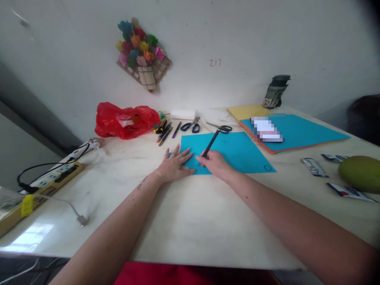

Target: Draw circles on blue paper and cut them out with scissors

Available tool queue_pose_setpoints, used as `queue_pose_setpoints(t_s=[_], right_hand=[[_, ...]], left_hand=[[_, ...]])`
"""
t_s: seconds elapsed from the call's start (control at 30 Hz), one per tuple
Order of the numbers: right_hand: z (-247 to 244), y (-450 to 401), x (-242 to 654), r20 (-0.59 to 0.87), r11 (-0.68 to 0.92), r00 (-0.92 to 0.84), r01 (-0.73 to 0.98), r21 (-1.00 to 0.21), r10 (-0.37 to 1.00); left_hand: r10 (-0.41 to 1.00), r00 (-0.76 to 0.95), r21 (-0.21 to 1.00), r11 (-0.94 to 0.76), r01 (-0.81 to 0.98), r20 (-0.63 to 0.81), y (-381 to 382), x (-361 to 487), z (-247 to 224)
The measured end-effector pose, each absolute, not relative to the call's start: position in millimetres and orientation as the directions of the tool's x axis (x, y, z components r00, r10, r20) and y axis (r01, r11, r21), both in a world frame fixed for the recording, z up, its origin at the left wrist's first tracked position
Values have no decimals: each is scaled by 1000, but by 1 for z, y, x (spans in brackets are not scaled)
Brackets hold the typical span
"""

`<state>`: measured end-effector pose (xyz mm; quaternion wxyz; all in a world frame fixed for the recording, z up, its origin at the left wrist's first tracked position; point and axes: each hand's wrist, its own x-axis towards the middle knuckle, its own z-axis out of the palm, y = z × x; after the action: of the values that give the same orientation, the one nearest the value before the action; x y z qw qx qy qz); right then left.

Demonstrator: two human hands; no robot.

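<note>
A sheet of blue paper (pixel 237 152) lies flat on the table in front of me. Near its lower right corner is a small drawn black oval. My left hand (pixel 177 165) rests with fingers spread on the sheet's left edge, open and holding nothing. A black pen (pixel 211 143) is held in my right hand (pixel 215 163), fingers closed around its lower part. The pen leans up and to the right over the paper; its tip is hidden by my fingers. Just past the top edge lies a pair of scissors (pixel 225 129) with black handles.
Behind the sheet are more scissors (pixel 194 126), several pens (pixel 166 134), a white roll (pixel 183 114) and a red plastic bag (pixel 124 120). To the right lie stacked coloured sheets (pixel 308 128) with a phone (pixel 267 129), a bottle (pixel 276 92), small packets (pixel 314 167) and a green mango (pixel 360 173). A power strip (pixel 56 176) is left.
</note>
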<state>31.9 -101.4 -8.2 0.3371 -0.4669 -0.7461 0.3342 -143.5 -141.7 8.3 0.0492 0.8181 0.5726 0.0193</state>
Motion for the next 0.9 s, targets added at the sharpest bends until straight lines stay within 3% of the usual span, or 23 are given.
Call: queue_pose_setpoints(t_s=[0.6, 0.8, 0.9], right_hand=[[-5, -104, 33, 178, 317, -330, 437, -842, 927], [-4, -106, 33, 225, 325, -319, 303, -896, 921], [-4, -105, 31, 228, 341, -339, 325, -882, 913]], left_hand=[[942, 334, 109, -328, 938, -38, -144, -142, 12], [943, 329, 93, -325, 941, -41, -144, -142, 11], [942, 333, 86, -329, 941, -37, -143, -142, 10]])
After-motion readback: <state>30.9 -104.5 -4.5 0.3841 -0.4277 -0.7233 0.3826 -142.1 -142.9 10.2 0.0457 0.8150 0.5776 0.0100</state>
